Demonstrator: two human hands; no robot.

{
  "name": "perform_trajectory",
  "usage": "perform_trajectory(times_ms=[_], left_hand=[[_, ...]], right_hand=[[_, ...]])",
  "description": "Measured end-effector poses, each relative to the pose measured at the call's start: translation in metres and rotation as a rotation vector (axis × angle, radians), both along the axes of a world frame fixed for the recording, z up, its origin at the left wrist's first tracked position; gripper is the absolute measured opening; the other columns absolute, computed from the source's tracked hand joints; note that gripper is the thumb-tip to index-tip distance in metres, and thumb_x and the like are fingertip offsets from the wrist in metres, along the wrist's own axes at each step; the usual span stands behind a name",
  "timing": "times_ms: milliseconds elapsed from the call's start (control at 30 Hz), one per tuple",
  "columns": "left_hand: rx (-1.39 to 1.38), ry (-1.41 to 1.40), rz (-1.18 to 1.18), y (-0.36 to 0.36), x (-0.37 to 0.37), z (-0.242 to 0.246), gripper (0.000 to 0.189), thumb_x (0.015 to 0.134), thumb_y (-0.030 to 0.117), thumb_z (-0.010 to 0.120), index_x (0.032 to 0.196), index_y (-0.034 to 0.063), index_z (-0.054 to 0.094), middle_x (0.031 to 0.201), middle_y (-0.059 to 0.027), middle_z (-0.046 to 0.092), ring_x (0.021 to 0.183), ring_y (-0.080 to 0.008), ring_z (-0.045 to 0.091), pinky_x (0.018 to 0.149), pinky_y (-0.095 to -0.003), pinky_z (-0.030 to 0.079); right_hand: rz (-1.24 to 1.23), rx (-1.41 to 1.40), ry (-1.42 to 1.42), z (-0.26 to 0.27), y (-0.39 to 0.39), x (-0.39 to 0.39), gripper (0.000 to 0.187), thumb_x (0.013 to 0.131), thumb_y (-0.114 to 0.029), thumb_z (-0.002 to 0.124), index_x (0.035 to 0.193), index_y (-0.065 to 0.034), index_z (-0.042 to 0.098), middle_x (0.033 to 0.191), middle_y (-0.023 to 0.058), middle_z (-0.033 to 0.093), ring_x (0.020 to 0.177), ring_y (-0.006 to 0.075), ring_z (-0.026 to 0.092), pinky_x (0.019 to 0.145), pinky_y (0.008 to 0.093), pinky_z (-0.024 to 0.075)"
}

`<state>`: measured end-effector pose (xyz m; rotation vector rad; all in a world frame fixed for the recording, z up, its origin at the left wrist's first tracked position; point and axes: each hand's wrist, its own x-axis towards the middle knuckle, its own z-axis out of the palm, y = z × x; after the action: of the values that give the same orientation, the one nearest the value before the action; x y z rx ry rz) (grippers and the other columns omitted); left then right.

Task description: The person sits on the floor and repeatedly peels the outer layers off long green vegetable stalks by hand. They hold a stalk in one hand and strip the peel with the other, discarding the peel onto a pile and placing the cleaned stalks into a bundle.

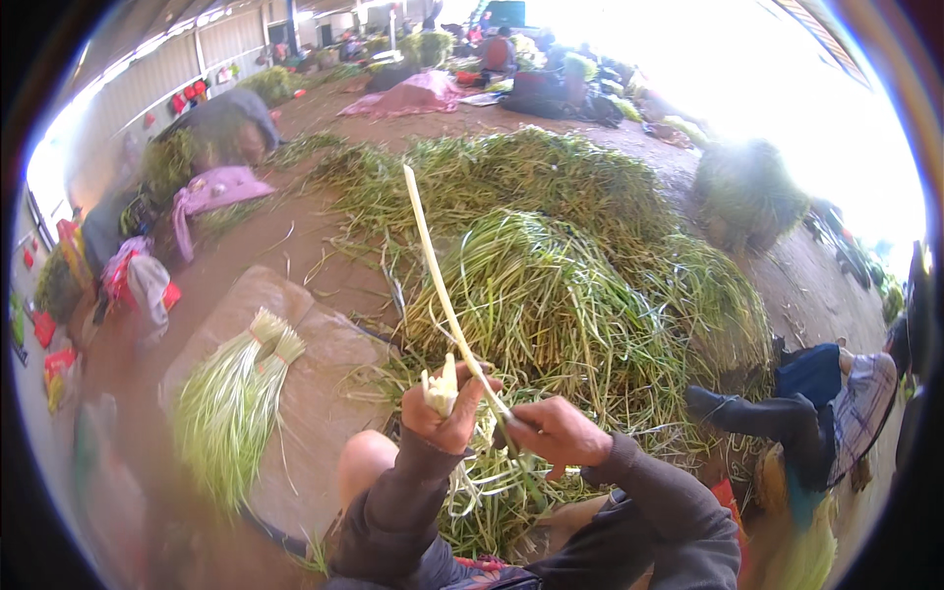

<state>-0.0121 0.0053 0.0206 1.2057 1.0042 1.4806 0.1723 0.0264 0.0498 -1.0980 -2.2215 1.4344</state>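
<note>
My left hand (446, 413) is closed around several short pale stalk ends, and its fingers also touch a long whitish-green stalk (435, 273) that slants up and to the left. My right hand (557, 435) grips the lower, greener part of that stalk, close beside my left. Loose leaves and pale peelings (479, 487) lie beneath both hands. Beyond them rises a heap of long green leafy stalks (546, 287). Off to the left, tied bundles of trimmed green stalks (236, 398) rest on a brown sheet (324, 413).
A person's leg in dark trousers (767, 417) stretches in from the right, near the heap. A large upright bundle (748, 192) stands farther back at right. Pink cloths (217, 192) and a grey-covered pile (221, 129) are at left. Other people sit in the background.
</note>
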Motion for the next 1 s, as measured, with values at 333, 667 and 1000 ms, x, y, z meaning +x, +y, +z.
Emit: perform_trajectory(times_ms=[333, 667, 1000], left_hand=[[0.137, 0.123, 0.336, 0.010, -0.027, 0.002, 0.017, 0.091, 0.006, 0.053, 0.105, 0.0007, 0.062, 0.076, -0.0058, 0.067, 0.061, -0.0081, 0.058, 0.054, -0.0225, 0.044], [0.213, -0.396, 0.698, 0.009, -0.073, 0.013, 0.017, 0.089, 0.013, 0.059, 0.105, 0.0079, 0.060, 0.076, -0.0023, 0.061, 0.041, -0.0011, 0.034, 0.036, -0.0165, 0.028], [0.154, 0.296, 0.164, 0.010, -0.032, -0.008, 0.021, 0.082, 0.012, 0.071, 0.100, 0.0034, 0.064, 0.077, -0.0038, 0.065, 0.064, -0.0088, 0.057, 0.060, -0.0241, 0.046]], right_hand=[[-0.087, 0.309, 0.056, -0.024, 0.011, 0.020, 0.020, 0.093, -0.017, 0.052, 0.080, -0.0026, 0.058, 0.059, 0.0111, 0.057, 0.044, 0.0210, 0.062, 0.039, 0.0292, 0.0474], [-0.601, 0.487, -0.547, -0.118, 0.086, 0.166, 0.027, 0.090, -0.025, 0.050, 0.079, -0.0045, 0.063, 0.066, 0.0113, 0.063, 0.057, 0.0273, 0.063, 0.058, 0.0381, 0.0516], [-0.771, 0.007, 0.461, -0.074, 0.080, 0.117, 0.034, 0.097, -0.032, 0.046, 0.095, -0.0032, 0.064, 0.072, 0.0010, 0.060, 0.057, 0.0079, 0.056, 0.053, 0.0213, 0.0471]])
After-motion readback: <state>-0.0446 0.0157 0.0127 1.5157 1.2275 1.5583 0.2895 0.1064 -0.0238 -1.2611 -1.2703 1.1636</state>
